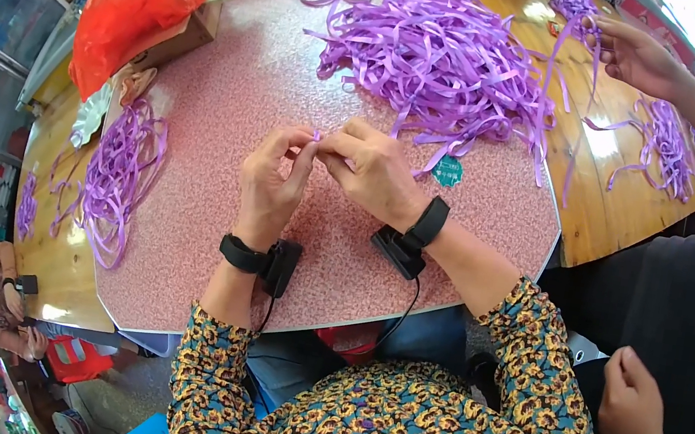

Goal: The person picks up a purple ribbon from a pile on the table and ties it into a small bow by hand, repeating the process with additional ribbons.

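a small purple ribbon piece (317,135) is pinched between the fingertips of the left hand (273,180) and right hand (373,171), with the purple ribbon heap (445,60) lying beyond them.

At the centre of the frame I see my left hand (274,176) and right hand (370,169) meeting fingertip to fingertip, pinching a small piece of purple ribbon (317,134) above the pink speckled table (228,107). A big ribbon heap (445,60) lies above, and an orange bag (131,6) sits upper left.
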`<state>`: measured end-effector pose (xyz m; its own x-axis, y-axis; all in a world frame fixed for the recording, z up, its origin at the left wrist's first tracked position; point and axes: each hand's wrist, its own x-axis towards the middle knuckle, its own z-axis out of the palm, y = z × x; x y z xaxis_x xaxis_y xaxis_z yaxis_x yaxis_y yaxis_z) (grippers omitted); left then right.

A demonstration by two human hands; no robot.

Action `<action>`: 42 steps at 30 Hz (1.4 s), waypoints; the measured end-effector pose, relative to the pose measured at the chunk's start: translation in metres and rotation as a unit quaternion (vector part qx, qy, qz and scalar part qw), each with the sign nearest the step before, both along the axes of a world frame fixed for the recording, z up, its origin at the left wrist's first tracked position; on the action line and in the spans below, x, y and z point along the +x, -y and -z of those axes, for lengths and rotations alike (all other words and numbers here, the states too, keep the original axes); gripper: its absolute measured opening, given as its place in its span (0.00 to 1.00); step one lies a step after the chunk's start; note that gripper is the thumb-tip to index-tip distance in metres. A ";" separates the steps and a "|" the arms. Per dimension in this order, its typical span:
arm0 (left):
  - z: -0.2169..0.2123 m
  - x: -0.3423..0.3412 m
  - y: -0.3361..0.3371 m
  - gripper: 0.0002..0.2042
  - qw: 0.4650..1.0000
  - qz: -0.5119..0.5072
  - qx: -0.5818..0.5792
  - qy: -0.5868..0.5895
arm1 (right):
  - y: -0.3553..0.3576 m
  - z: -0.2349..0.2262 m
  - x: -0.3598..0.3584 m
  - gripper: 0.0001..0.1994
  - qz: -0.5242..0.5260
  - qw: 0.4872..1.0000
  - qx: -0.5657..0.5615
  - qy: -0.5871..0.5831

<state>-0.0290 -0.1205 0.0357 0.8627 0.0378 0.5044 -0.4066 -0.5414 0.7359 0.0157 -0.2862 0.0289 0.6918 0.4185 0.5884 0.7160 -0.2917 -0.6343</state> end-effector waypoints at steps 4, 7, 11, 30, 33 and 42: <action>0.003 0.004 -0.005 0.04 0.943 0.108 -0.298 -0.103 | 0.003 -0.005 0.004 0.06 -0.019 1.000 -0.003 -0.017; 0.005 0.007 -0.007 0.03 0.959 0.085 -0.258 -0.082 | 0.004 -0.004 0.009 0.06 -0.039 0.996 0.059 -0.050; -0.003 0.005 0.002 0.04 0.995 -0.013 0.083 0.049 | 0.007 0.002 0.014 0.06 -0.013 0.998 0.041 -0.034; -0.013 -0.001 -0.004 0.09 0.981 0.127 0.106 0.105 | 0.024 -0.007 0.021 0.11 -0.181 0.808 0.116 -0.548; -0.013 -0.001 -0.005 0.09 0.978 0.142 0.110 0.103 | 0.021 -0.012 0.017 0.11 -0.157 0.841 0.091 -0.510; -0.006 0.001 -0.002 0.09 0.986 0.099 0.087 0.098 | 0.009 -0.003 0.008 0.09 -0.090 0.909 0.132 -0.385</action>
<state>-0.0282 -0.1185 0.0420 0.7300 -0.2241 0.6457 -0.6421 -0.5486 0.5355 0.0234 -0.2954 0.0324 0.8750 0.4809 0.0554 0.0512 0.0219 -0.9984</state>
